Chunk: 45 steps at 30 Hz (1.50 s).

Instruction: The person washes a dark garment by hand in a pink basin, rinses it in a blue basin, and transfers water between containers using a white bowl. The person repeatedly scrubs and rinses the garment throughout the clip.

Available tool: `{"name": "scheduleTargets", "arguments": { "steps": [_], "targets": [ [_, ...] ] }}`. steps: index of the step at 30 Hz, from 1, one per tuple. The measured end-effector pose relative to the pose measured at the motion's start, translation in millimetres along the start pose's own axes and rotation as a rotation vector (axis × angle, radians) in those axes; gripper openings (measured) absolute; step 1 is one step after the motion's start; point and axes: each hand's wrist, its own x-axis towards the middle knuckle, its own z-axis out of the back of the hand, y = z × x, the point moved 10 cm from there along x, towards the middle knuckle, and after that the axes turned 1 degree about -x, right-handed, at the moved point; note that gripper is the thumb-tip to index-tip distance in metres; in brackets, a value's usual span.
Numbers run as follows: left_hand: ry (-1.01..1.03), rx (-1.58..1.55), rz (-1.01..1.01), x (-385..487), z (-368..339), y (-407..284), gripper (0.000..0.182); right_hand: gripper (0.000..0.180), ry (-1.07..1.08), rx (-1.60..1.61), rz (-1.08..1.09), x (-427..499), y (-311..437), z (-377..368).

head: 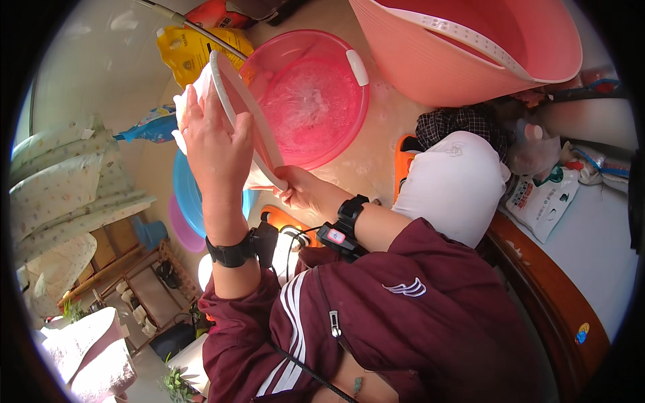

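A pale pink plastic basin is tipped up on its side in front of me, with its rim facing right. My left hand lies spread against its outer wall, back of the hand towards me, thumb near the rim. At the lower end, my right hand grips the rim. Just beyond, a round red-pink tub with a white handle stands on the floor. Rippled water shows inside it. The part of the pale basin behind my left hand is hidden.
A large pink flexible tub stands at upper right. Behind the basin are a yellow pouch and a metal pole. A blue basin and a purple one sit at left. A wooden bed edge runs along the right.
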Motion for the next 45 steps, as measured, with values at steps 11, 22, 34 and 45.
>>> {"name": "scheduleTargets", "arguments": {
  "steps": [11,22,34,45],
  "targets": [
    [-0.037,0.186,-0.093,-9,28,-12,0.065,0.018,-0.067,0.044,0.271,-21,36,-14],
    [-0.146,-1.200,0.791,-115,19,215,0.038,0.067,-0.160,-0.691,0.857,-133,118,-96],
    [0.008,-1.736,0.401,-71,25,106,0.033,0.050,-0.099,-0.799,0.920,-266,139,-178],
    [0.061,-1.416,0.663,-120,-35,150,0.022,0.035,-0.561,-0.948,1.399,-460,282,-200]
  ]
}}
